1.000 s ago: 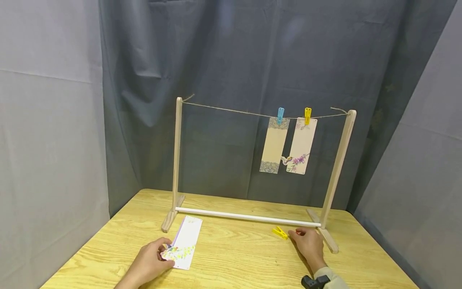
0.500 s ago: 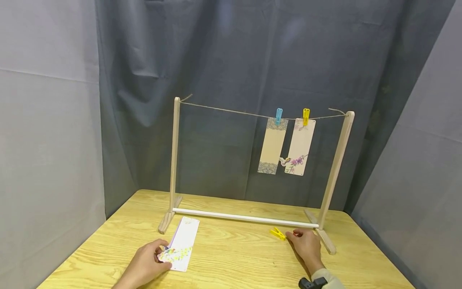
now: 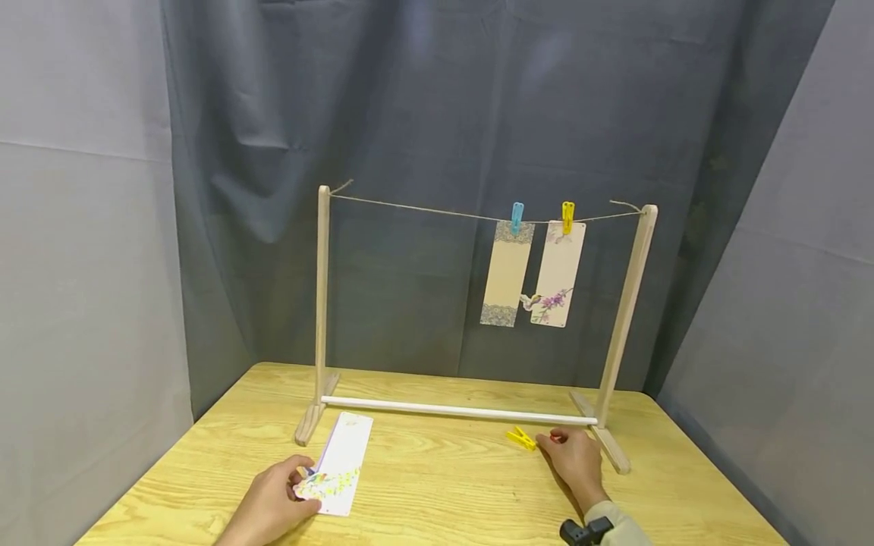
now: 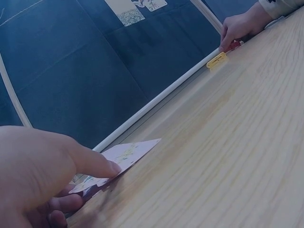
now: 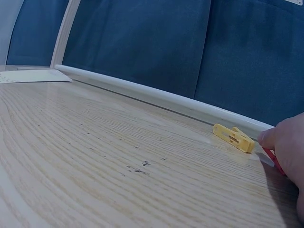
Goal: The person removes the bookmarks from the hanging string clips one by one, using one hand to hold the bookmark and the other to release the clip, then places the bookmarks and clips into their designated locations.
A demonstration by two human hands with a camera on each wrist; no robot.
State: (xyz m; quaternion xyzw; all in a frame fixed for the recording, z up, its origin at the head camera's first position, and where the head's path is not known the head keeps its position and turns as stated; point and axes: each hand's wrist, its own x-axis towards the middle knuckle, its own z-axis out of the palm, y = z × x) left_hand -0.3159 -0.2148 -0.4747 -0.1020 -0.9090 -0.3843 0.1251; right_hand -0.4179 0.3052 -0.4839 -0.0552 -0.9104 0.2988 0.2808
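Observation:
My left hand pinches the near end of a white flower-printed bookmark that lies on the wooden table. In the left wrist view the index finger lies on top of the bookmark, and the other fingers curl under its edge. My right hand rests on the table at the right, its fingertips curled onto a red clip. The red clip shows under the fingers in the right wrist view. A yellow clip lies loose just left of that hand.
A wooden frame stands at the back of the table, with a string across its top and a white rod across its base. Two bookmarks hang from the string on a blue clip and a yellow clip. Grey curtains close in behind.
The head view has shifted a little, so everything sits slightly further left. Both hands stay where they were, the left on the bookmark, the right on the red clip.

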